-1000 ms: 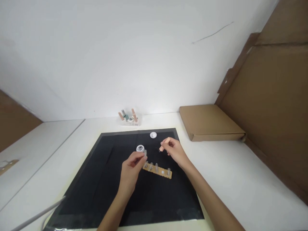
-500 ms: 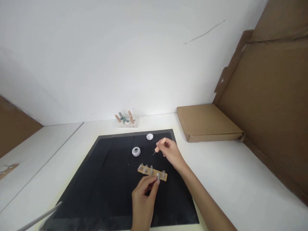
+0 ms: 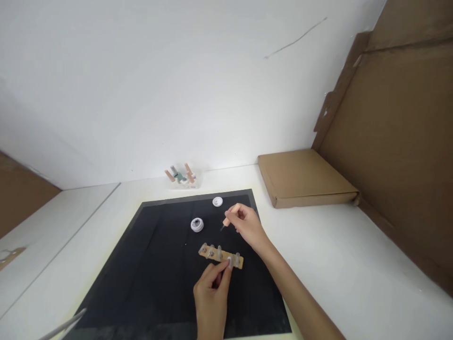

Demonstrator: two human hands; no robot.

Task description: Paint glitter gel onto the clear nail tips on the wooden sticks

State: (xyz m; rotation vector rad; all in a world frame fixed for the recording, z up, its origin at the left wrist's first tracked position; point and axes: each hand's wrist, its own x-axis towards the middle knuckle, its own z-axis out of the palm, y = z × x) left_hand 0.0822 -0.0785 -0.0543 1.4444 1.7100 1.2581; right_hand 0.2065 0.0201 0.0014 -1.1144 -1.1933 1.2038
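Observation:
My left hand [image 3: 212, 290] pinches a small pale nail tip [image 3: 230, 260] between thumb and fingertips. That tip is near the right end of a yellowish strip [image 3: 241, 262], where several clear nail tips stand in a row on the black mat. In my right hand [image 3: 250, 227], a slim brush with a peach handle [image 3: 231, 215] points down and left. Its dark bristle end hovers above the mat, behind the strip and apart from it. A round white pot [image 3: 197, 225] with dark, shiny contents stands open left of the brush. Farther back lies its white lid [image 3: 217, 201].
The black mat [image 3: 148, 264] covers the middle of the white table. Behind it, a clear holder [image 3: 191, 185] contains several peach and grey handled items. A flat cardboard box [image 3: 306, 177] lies at back right beside a cardboard wall [image 3: 396, 132]. A whitish cable [image 3: 65, 325] crosses the front left.
The view has shifted slightly. My right hand has moved the brush a little left and down, nearer the strip. The left hand keeps its pinch on the nail tip.

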